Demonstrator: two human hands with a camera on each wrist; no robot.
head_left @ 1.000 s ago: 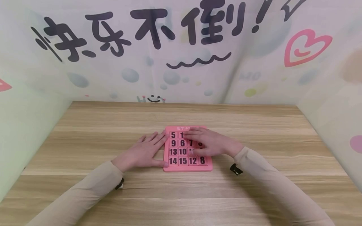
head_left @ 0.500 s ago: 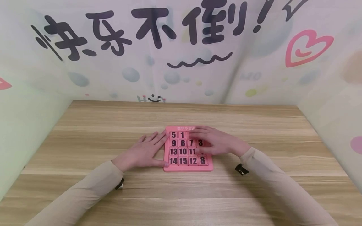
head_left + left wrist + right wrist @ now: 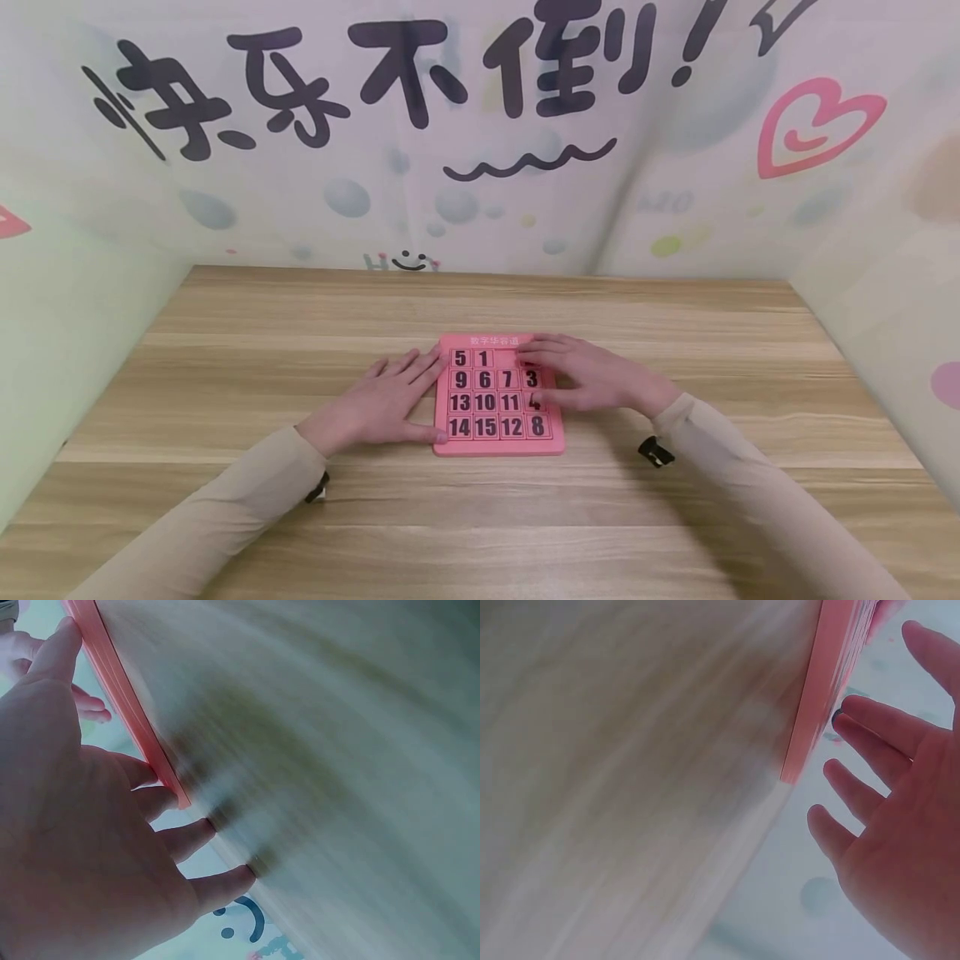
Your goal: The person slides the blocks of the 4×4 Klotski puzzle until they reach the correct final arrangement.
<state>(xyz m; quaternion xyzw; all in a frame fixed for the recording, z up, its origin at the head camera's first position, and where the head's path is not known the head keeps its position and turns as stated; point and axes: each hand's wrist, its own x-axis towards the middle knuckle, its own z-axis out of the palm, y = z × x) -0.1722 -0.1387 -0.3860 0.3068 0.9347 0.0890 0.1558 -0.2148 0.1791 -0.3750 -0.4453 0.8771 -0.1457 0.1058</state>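
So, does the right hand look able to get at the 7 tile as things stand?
Probably yes: the right hand is close to the 7 tile, which shows uncovered, with nothing visible between. The left hand is at the left edge of the pink board, out of the way.

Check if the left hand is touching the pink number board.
Touching: in the left wrist view, the left hand has fingertips against the pink number board along its side.

The right hand (image 3: 592, 379) now sits farther right over the board (image 3: 498, 448), baring the top row's vacant third slot (image 3: 506, 359), tiles 3 (image 3: 532, 379) and 11 (image 3: 510, 402), most of 4 (image 3: 535, 402), and the title (image 3: 494, 341).
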